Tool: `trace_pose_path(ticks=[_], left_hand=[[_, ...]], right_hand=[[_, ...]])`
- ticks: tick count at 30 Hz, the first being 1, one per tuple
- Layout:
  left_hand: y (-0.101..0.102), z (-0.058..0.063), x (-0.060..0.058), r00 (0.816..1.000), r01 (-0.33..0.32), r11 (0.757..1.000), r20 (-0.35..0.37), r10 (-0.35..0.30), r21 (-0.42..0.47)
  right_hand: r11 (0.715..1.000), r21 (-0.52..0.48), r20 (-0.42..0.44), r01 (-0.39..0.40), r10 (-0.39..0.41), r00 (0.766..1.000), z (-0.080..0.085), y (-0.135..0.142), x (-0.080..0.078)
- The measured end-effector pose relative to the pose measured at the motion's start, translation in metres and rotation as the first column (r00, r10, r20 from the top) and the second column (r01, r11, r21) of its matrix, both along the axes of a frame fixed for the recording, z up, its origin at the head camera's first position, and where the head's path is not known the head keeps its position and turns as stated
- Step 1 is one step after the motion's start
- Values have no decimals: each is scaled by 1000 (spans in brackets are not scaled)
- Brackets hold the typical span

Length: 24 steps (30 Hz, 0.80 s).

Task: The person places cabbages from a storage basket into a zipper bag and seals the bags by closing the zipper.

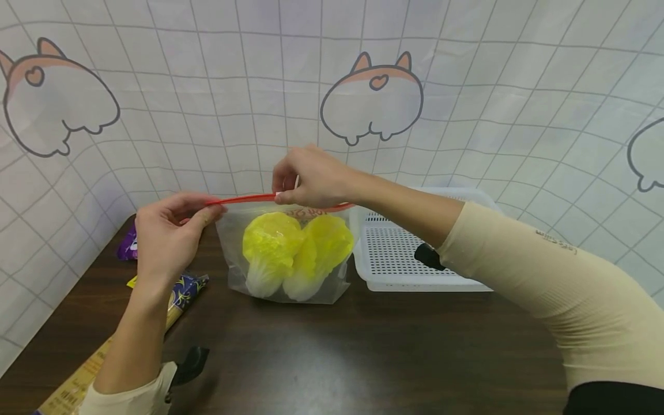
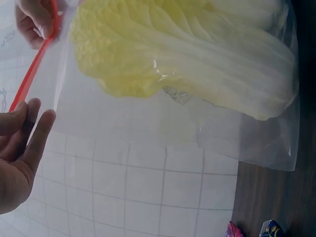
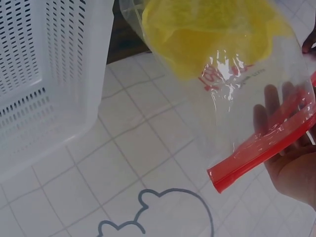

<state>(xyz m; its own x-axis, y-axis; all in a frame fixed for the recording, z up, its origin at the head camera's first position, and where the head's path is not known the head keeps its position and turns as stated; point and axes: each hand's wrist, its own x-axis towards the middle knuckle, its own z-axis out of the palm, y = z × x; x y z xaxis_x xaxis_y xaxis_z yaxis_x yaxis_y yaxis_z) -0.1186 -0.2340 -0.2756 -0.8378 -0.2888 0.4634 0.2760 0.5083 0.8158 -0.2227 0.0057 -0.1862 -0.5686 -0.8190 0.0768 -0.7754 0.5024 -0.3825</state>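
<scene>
A clear zip bag (image 1: 233,276) stands on the table with pale yellow-green napa cabbage (image 1: 272,242) inside, its white stems pointing down. Along its top runs a red zip strip (image 1: 248,199). My left hand (image 1: 168,230) pinches the strip's left end between thumb and fingers. Farther right, my right hand (image 1: 316,176) pinches the strip at a small white slider, palm down above the bag. In the left wrist view the cabbage (image 2: 163,54) shows through the film. The strip's free right end (image 3: 222,180) sticks out past my right hand in the right wrist view.
A white perforated plastic basket (image 1: 370,271) sits right of the bag, under my right forearm. At left, a long package with a blue patterned end (image 1: 189,291) lies beneath my left arm, and a purple packet (image 1: 127,245) lies behind it. A gridded white cloth (image 1: 249,115) hangs behind the table.
</scene>
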Motion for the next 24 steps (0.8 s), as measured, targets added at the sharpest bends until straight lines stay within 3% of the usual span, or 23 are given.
trace_pose_path(ticks=[6,11,18,24], left_hand=[[4,1,-2,999,3,997,-44,1,73],[6,2,-1,999,11,991,-35,-7,133],[3,4,1,998,56,959,-13,-54,278],[0,6,2,999,29,972,27,-36,233]], right_hand=[[1000,-6,20,0,0,1000,1,13,0],[999,-1,17,35,-34,999,-1,25,0],[997,2,24,83,-83,996,-4,46,-4],[992,20,10,122,-122,992,-2,65,-5]])
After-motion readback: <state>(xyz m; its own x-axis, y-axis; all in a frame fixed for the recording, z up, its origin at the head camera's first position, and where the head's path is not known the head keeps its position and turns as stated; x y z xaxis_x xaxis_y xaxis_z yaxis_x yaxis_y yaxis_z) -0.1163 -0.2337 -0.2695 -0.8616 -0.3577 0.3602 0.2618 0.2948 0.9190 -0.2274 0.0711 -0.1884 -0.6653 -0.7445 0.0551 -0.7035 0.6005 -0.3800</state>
